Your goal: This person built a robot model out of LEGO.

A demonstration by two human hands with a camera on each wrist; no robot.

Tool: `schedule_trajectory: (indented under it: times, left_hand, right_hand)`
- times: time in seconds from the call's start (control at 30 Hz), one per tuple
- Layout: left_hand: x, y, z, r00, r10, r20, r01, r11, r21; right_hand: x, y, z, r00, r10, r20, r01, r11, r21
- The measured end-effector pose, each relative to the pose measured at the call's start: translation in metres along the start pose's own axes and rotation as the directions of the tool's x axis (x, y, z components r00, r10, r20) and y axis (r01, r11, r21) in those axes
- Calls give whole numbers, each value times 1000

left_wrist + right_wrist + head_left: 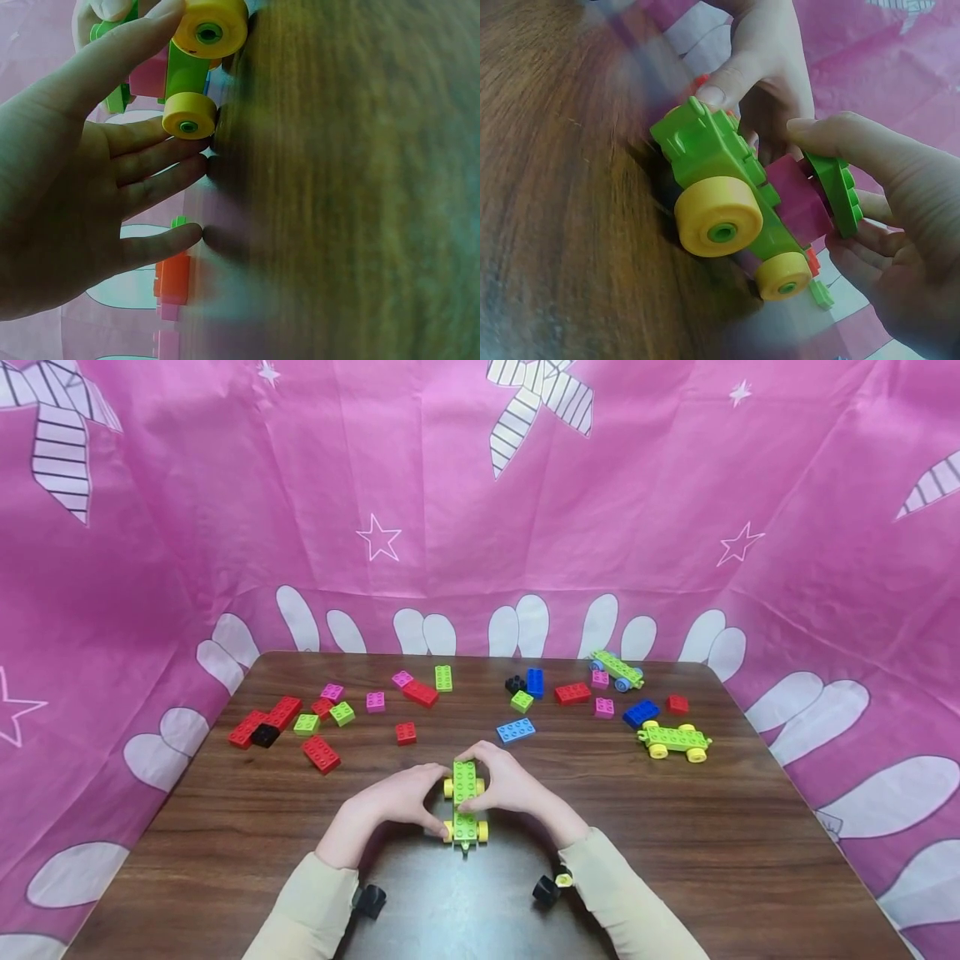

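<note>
Both hands are meeting over a green wheeled chassis [465, 806] near the front middle of the bench [750, 860]. The left hand [401, 797] is pinching the toy from its left side, thumb laid along the top edge beside a yellow wheel [208, 28], while the other fingers [161, 169] are lying straight, their tips touching the wood just beside a second yellow wheel [189, 116]. The right hand [513, 785] is gripping from the opposite side: its thumb and fingers are curling round a flat green plate [836, 191] that is sitting on a pink brick [799, 196], which is in turn resting on the chassis [716, 161]. In the right wrist view the car is tilting on the wood, with two yellow wheels facing the camera.

Farther out, loose blocks are lying across the far half of the bench. To the left are red bricks [266, 720], a black brick [265, 736], small green and pink blocks and another red brick [321, 753]. Behind the hands a light blue plate [516, 730] is lying flat. To the right a second green chassis with yellow wheels [675, 741] is standing well apart from the hands, beside a blue brick [641, 712], and a third chassis with blue wheels [617, 670] is sitting near the back edge. A pink cloth with stars [480, 527] is hanging behind and round the bench.
</note>
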State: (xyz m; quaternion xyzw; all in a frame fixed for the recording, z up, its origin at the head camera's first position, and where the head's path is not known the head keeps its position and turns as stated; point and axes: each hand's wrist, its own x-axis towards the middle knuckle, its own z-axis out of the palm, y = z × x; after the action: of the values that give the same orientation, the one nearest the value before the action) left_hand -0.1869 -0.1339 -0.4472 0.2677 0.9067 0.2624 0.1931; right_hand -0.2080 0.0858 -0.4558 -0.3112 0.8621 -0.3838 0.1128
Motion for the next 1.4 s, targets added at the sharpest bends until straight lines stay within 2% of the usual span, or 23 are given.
schedule_trajectory:
  times: [0.2, 0.53, 0.77, 1.03, 1.4]
  left_hand:
    - [0, 0, 0, 998, 48, -30, -48, 999, 16]
    - [-1, 1, 1, 999, 41, -21, -41, 999, 20]
    - [1, 0, 1, 999, 35, -25, -34, 999, 20]
    - [0, -1, 0, 999, 25, -23, -25, 1000, 8]
    - [-1, 1, 0, 1000, 6, -12, -5, 1000, 11]
  right_hand:
    - [-2, -1, 1, 999, -29, -22, 28, 999, -15]
    - [-9, -2, 5, 999, 12, -48, -11, 1000, 11]
    - [-10, -5, 5, 998, -16, -68, 17, 1000, 10]
    - [-8, -4, 6, 999, 3, -44, -4, 1000, -22]
    - [-9, -3, 7, 999, 28, -47, -28, 1000, 4]
